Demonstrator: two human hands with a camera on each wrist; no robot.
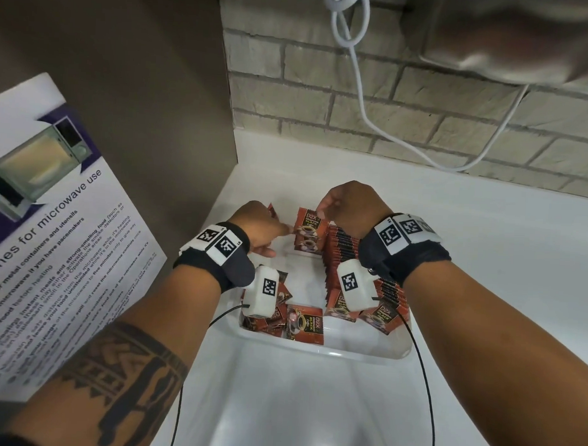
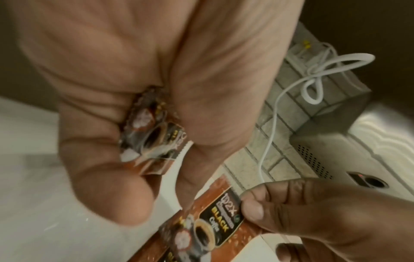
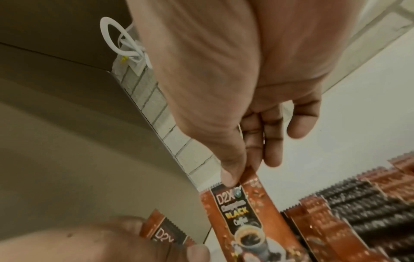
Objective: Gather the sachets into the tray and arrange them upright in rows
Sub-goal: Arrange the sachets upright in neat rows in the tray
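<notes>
Standing sachets in rows

Loose sachets (image 1: pixel 304 325) lie flat at the tray's (image 1: pixel 344 353) near end beside a finished row (image 1: pixel 343 254). Farther in, the left hand (image 1: pixel 259 226) clutches one sachet (image 2: pixel 147 127); right hand (image 1: pixel 348 204) pinches an upright sachet (image 1: pixel 307 231), likely to be pressed against the row next.

White countertop (image 1: pixel 485 249), glossy, running up to a pale brick wall (image 1: pixel 423 104). Directly on it: a clear plastic tray (image 1: pixel 331 349) of red-brown sachets (image 1: pixel 304 325), near the corner. Trailing down onto its far edge, a white cable (image 1: pixel 451 166).
</notes>
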